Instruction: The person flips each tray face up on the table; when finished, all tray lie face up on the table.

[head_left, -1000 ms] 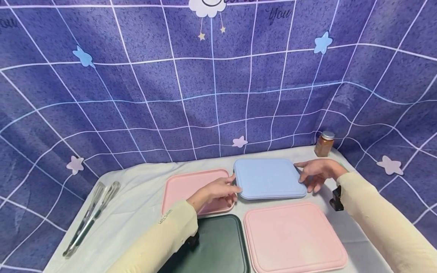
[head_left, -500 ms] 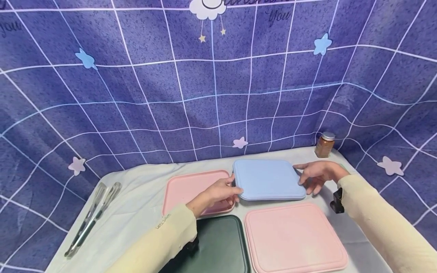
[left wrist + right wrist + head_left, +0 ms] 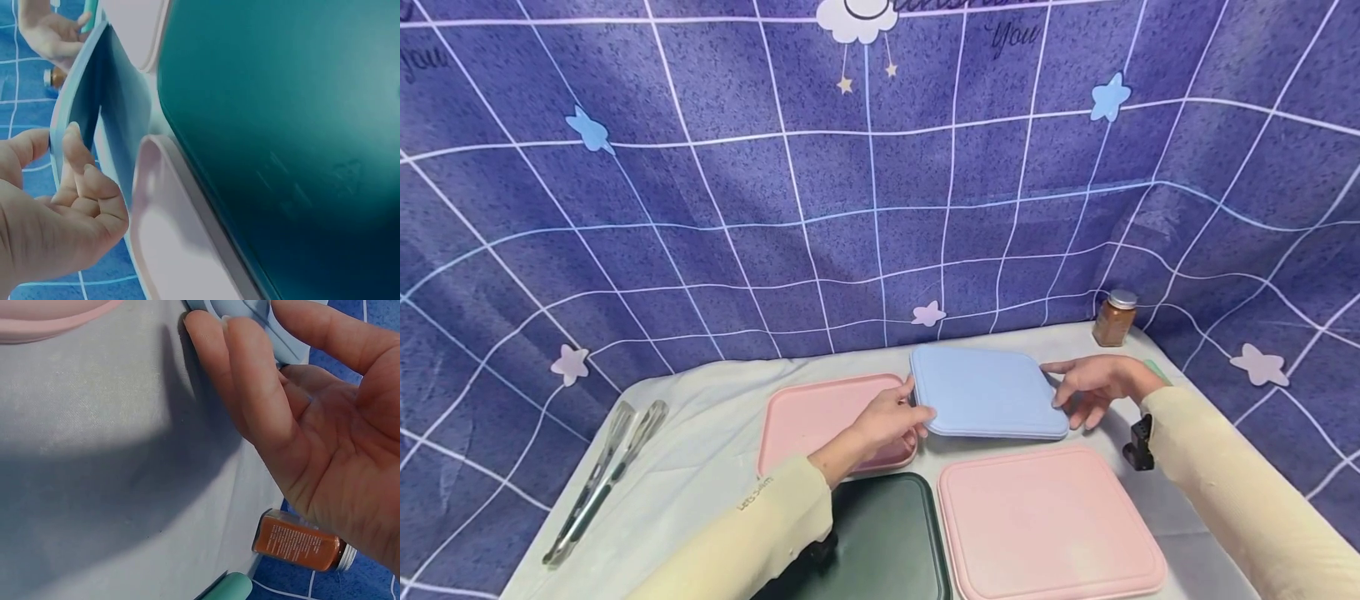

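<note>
A light blue rectangular tray [image 3: 988,392] with rounded corners is tilted at the back of the table, its left end raised. My left hand [image 3: 887,421] pinches the tray's left edge between thumb and fingers. In the left wrist view the shaded underside of the blue tray [image 3: 84,103] shows beside the left fingers. At the opposite edge my right hand [image 3: 1097,387] holds the tray, thumb on the near side. The right wrist view shows only a corner of the blue tray [image 3: 290,344] between the right thumb and fingers. What lies under it is mostly hidden.
A pink rimmed tray [image 3: 805,417] lies beneath the left forearm's reach. Nearer are a dark green tray [image 3: 887,533] and another pink tray [image 3: 1048,521]. Metal tongs [image 3: 602,483] lie far left. A spice jar [image 3: 1114,318] stands back right, near a green object [image 3: 231,587].
The blue tray has tipped up at its back left and shifted slightly left, with both hands following. The other trays, the tongs and the jar stay put.
</note>
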`<state>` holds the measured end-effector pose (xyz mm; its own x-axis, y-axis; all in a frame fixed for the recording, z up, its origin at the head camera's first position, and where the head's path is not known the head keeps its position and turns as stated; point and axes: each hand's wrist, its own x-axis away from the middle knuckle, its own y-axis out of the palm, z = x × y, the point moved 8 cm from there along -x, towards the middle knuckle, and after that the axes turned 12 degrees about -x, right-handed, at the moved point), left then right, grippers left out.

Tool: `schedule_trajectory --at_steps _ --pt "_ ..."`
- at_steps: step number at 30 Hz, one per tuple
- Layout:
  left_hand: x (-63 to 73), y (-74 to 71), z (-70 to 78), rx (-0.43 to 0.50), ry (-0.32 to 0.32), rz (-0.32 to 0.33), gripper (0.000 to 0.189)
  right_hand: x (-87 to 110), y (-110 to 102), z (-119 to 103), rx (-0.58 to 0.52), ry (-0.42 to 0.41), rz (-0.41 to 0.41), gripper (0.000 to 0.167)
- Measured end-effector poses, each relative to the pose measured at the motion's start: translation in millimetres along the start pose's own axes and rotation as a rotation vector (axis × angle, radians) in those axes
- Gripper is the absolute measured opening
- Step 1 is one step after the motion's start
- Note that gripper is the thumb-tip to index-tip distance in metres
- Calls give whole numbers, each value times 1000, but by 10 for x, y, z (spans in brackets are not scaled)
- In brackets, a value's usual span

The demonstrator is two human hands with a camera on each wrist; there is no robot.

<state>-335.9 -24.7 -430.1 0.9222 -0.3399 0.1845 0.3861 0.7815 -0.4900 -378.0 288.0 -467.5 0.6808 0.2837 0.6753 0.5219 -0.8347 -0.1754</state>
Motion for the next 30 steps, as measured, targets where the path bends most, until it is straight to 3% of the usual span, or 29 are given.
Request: schedule_trajectory --at_steps 9,20,30 --pt "30 -91 181 -50 16 108 86 -23 40 -10 -8 -19 -33 101" --pt "61 -116 407 12 33 134 92 -25 90 -35 -33 -30 -49 98" --pt "81 -106 449 0 15 143 91 -50 105 -33 -31 -29 -67 99"
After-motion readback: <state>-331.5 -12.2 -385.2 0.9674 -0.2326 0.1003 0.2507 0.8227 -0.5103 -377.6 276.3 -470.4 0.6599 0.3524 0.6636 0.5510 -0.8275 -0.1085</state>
